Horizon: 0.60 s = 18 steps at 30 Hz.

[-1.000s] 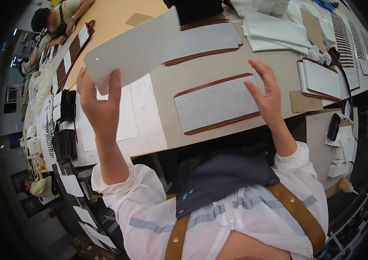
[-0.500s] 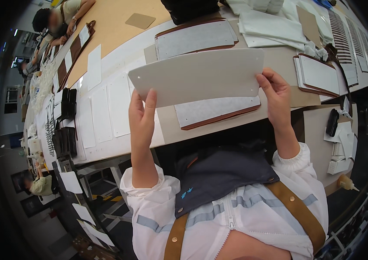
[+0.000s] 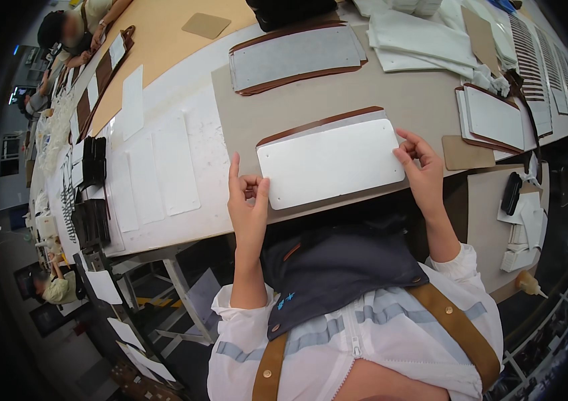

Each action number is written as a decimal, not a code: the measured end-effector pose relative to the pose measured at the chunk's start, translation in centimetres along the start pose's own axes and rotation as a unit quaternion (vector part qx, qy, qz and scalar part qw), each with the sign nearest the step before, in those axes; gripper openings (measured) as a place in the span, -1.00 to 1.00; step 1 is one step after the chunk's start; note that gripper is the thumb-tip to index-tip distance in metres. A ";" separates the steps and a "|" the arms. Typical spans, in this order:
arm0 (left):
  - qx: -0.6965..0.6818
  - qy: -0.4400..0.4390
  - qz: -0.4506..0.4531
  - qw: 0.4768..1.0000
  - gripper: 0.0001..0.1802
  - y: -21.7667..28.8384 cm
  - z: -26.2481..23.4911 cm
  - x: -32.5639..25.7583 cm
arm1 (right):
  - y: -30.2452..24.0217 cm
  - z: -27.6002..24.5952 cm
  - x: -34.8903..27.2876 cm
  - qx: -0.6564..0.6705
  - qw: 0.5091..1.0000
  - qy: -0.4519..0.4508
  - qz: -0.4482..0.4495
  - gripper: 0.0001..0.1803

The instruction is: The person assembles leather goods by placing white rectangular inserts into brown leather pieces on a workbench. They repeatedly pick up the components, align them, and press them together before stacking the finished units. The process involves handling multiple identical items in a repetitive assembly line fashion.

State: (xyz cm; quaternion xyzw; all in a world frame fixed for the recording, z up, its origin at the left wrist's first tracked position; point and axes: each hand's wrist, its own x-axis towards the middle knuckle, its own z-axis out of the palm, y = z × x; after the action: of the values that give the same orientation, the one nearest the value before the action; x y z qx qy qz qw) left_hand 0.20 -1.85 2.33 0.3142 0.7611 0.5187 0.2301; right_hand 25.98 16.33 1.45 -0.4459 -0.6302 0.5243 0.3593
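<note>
A white rounded-corner board [image 3: 331, 164] with small holes near its corners lies over, or just above, a brown leather piece [image 3: 321, 125] with a pale lining. Only the far strip of that piece shows. My left hand [image 3: 249, 207] pinches the board's left edge, with the index finger pointing away from me. At the opposite edge, my right hand [image 3: 423, 170] grips between thumb and curled fingers. Whether the board rests fully on the leather, I cannot tell. Beyond it is a stack of brown leather pieces with a grey-white lined top [image 3: 297, 60].
White boards [image 3: 176, 164] lie to the left, near black folded pieces [image 3: 90, 220]. Right of me are more lined brown pieces [image 3: 494, 117] and a tan card [image 3: 468, 154]. White padding [image 3: 417, 43] and a black bundle [image 3: 291, 13] sit farther back. A co-worker [image 3: 90, 30] leans at far left.
Both hands have lowered the white board toward me, from a raised, tilted position onto or just over the near leather piece. My left hand has shifted right and down, its index finger now extended.
</note>
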 end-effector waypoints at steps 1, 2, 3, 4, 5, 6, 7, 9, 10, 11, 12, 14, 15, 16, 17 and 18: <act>0.013 0.006 0.002 1.000 -0.46 0.0 0.2 0.2 | 0.2 0.2 0.1 -0.018 1.000 0.001 -0.006 -0.63; 0.010 0.000 -0.003 1.000 -0.47 -0.2 0.3 0.3 | 0.4 0.3 0.3 -0.036 0.999 0.001 -0.012 -0.63; 0.006 -0.006 -0.009 1.000 -0.49 -0.6 0.4 0.4 | 0.4 0.5 0.5 -0.045 0.999 0.002 -0.015 -0.63; 0.002 -0.011 -0.016 1.000 -0.50 -0.9 0.5 0.5 | 0.5 0.6 0.8 -0.053 0.998 0.004 -0.019 -0.63; 0.016 -0.013 -0.013 1.000 -0.53 -1.0 0.6 0.6 | 0.6 0.8 1.0 -0.061 0.998 0.005 -0.022 -0.64; 0.030 -0.016 -0.010 0.999 -0.56 -1.1 0.6 0.7 | 0.6 1.1 1.2 -0.066 0.997 0.006 -0.032 -0.65; 0.043 -0.019 -0.007 0.999 -0.58 -1.2 0.7 0.8 | 0.4 1.3 1.4 -0.070 0.997 0.007 -0.043 -0.65; 0.053 -0.009 0.017 0.998 -0.63 -1.5 1.0 1.0 | 0.5 1.4 1.7 -0.100 0.993 -0.001 -0.066 -0.67; 0.059 -0.003 0.028 0.998 -0.65 -1.6 1.1 1.0 | 0.6 1.3 1.9 -0.127 0.989 -0.011 -0.079 -0.67; 0.065 -0.005 0.025 0.998 -0.65 -1.6 1.1 1.0 | 0.6 1.3 2.0 -0.152 0.984 -0.020 -0.092 -0.67; 0.071 -0.007 0.023 0.997 -0.65 -1.6 1.1 1.0 | 0.6 1.3 2.0 -0.157 0.983 -0.020 -0.088 -0.67; 0.082 -0.009 0.023 0.996 -0.66 -1.5 1.1 1.0 | 0.5 1.3 2.0 -0.167 0.982 -0.020 -0.080 -0.68; 0.085 -0.009 0.025 0.996 -0.66 -1.5 1.2 1.1 | 0.6 1.3 2.0 -0.172 0.982 -0.020 -0.079 -0.68; 0.088 -0.009 0.028 0.996 -0.66 -1.5 1.2 1.1 | 0.6 1.3 2.1 -0.176 0.981 -0.021 -0.078 -0.68; 0.093 -0.008 0.026 0.995 -0.66 -1.4 1.3 1.1 | 0.7 1.3 2.1 -0.181 0.980 -0.021 -0.077 -0.68; 0.098 -0.007 0.025 0.995 -0.66 -1.2 1.3 1.1 | 0.7 1.3 2.1 -0.180 0.980 -0.021 -0.076 -0.68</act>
State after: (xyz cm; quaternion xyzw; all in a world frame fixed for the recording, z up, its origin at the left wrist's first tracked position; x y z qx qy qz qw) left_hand -0.05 -0.55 0.70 0.3578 0.7983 0.4452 0.1910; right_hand 24.20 17.87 0.50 -0.4425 -0.7539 0.3828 0.2987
